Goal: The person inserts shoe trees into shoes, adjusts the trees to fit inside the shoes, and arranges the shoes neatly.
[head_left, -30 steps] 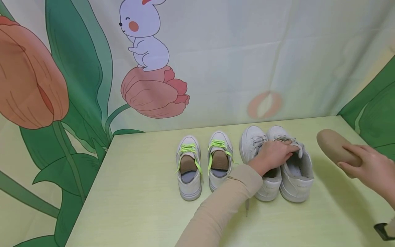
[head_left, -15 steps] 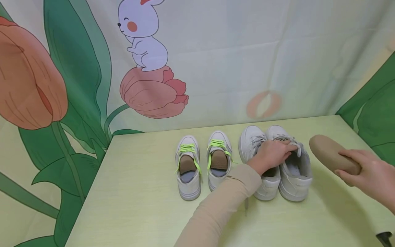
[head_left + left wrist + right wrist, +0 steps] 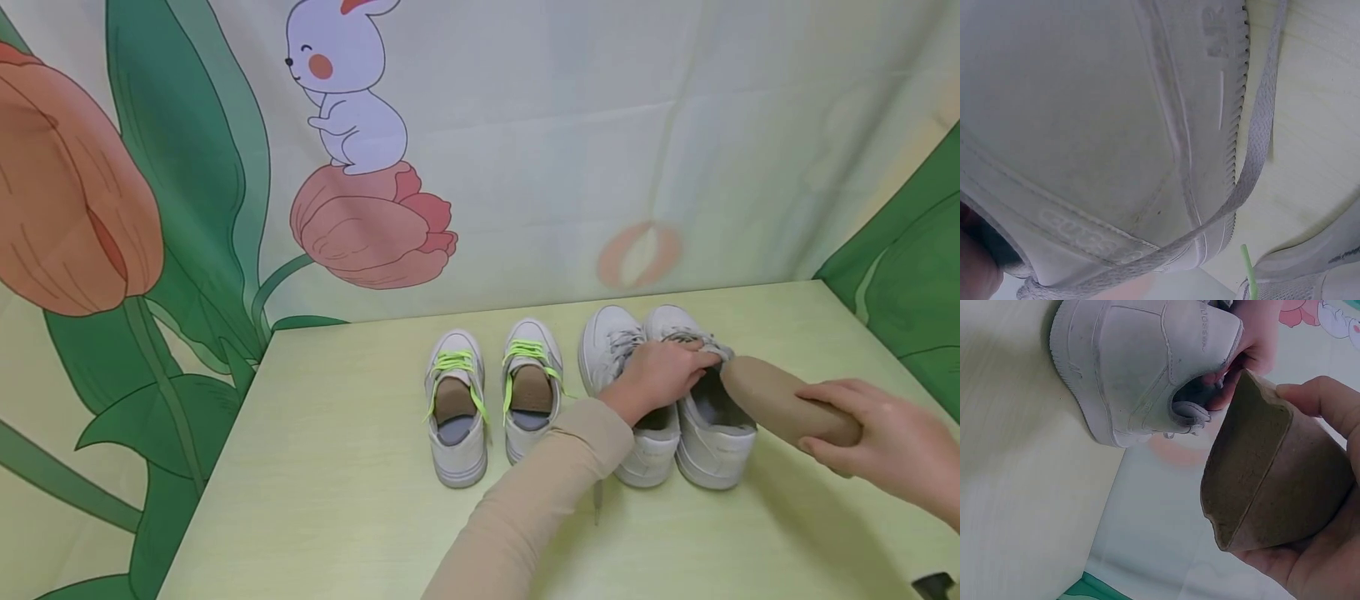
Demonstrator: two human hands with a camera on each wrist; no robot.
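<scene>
My left hand [image 3: 660, 375] reaches over the larger pair and pinches the tongue of the rightmost white sneaker [image 3: 716, 458], near its laces. That sneaker's opening faces up. My right hand [image 3: 881, 442] grips a brown moulded-pulp shoe insert [image 3: 787, 404] by its rear end. The insert's rounded tip is over the sneaker's opening, at its right side. From the right wrist view, the insert [image 3: 1254, 469] shows its hollow, open back. The other large sneaker [image 3: 609, 337] stands close on the left, partly covered by my forearm. A sneaker's side [image 3: 1085, 112] fills much of the left wrist view.
Two smaller white sneakers, one left [image 3: 460, 457] and one right [image 3: 534, 329], have green laces and brown inserts inside. A loose grey lace [image 3: 1263, 119] hangs beside the large pair. A printed cloth [image 3: 525, 167] rises behind the pale table [image 3: 315, 467].
My right hand has carried the shoe insert left and slightly down, from beside the rightmost sneaker to its opening. The left hand has stayed on the tongue.
</scene>
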